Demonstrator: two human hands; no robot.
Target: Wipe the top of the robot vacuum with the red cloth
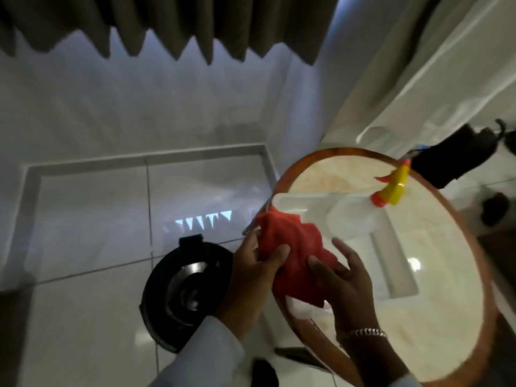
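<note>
Hands are gathering the red cloth (296, 258) at the near-left edge of a round table (418, 317), seen from the head camera looking down. Left hand (251, 277) is pinching the cloth's left side, thumb pressing over the fabric; right hand (343, 277) is gripping its lower right corner with fingers curling under, a bracelet (363, 332) showing at the wrist. Cloth is bunching between them over a white tray (293, 203) on the tabletop, not yet touching anything to be cleaned.

Robot vacuum (181, 291), black and round, is sitting on the tiled floor (83, 317) below and to the left of the hands, just beside the table's edge and partly hidden behind the left forearm. Being a disc, it is offering no long axis to line up with. Left hand is lying nearer to it, so the coming move is likely a reach down and leftward off the table. A spray bottle (391, 188) with a yellow-and-orange head is lying on the far side of the table, well apart from the cloth.
</note>
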